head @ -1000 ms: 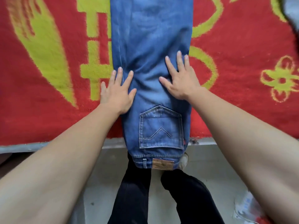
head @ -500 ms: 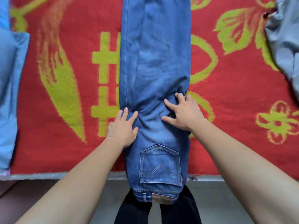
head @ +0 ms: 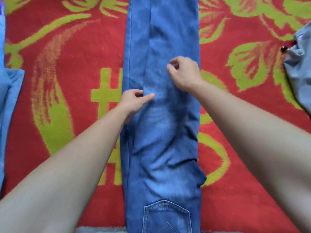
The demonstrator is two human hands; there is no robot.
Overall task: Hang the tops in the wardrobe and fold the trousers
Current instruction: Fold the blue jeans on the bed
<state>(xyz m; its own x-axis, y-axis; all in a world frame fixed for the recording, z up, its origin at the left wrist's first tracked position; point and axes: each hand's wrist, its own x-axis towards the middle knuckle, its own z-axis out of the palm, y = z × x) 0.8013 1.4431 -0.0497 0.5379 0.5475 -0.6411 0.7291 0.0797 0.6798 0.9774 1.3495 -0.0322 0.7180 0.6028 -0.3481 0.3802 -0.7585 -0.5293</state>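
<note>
Blue jeans lie folded lengthwise, leg on leg, down the middle of a red blanket with yellow-green patterns. The back pocket shows at the bottom edge, and the legs run off the top of the view. My left hand rests on the jeans' left side at about knee height, fingers curled, forefinger stretched along the cloth. My right hand hovers or presses a little farther up on the right side, fingers curled loosely. Neither hand clearly grips the denim.
A light blue garment lies along the left edge of the blanket. A grey garment with a small dark button lies at the right edge. A grey strip of the bed's edge shows at the bottom.
Both hands have slid up the jeans from near the back pocket toward the knees. Their fingers went from flat and spread to curled. The view has moved forward along the jeans.
</note>
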